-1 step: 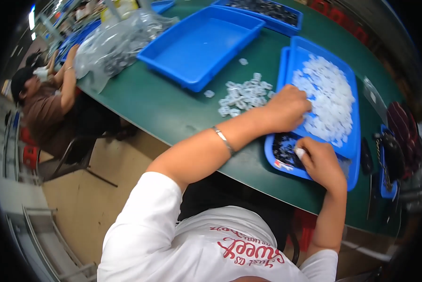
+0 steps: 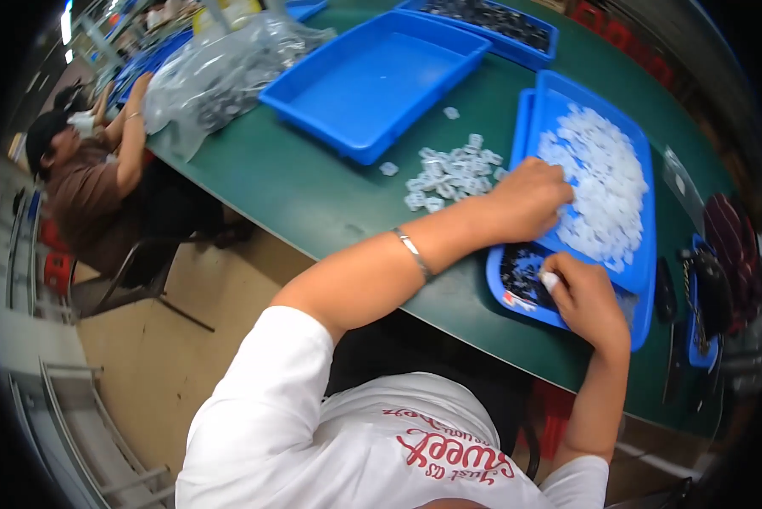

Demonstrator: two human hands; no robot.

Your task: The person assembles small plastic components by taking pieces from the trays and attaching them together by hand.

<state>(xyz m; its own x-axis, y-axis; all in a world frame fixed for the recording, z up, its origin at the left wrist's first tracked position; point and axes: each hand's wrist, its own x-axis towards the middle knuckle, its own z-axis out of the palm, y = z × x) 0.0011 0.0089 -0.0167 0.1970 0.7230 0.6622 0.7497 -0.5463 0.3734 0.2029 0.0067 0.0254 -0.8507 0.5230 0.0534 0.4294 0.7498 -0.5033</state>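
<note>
My left hand (image 2: 531,202) reaches over the left edge of a blue tray (image 2: 642,222) of small white plastic pieces (image 2: 605,182). Its fingers are bent together at the pieces, and the fingertips are mostly hidden. Closer to me, my right hand (image 2: 586,299) is closed in a pinch above a lower blue tray (image 2: 498,284) with small black parts (image 2: 521,270). Something white shows at its thumb; I cannot tell whether it is a wrap or a piece. What either hand holds is too small or hidden. Left of the trays lies a loose pile of whitish clear pieces (image 2: 453,174).
An empty blue tray (image 2: 372,85) stands farther left, beside a clear plastic bag (image 2: 228,81). Another blue tray (image 2: 482,24) of dark parts is at the back. A dark bag (image 2: 720,280) lies at the right. A person (image 2: 84,182) sits at the table's left side.
The whole view has shifted a little, so everything appears slightly farther right. Both hands keep nearly the same places and closed poses at the trays.
</note>
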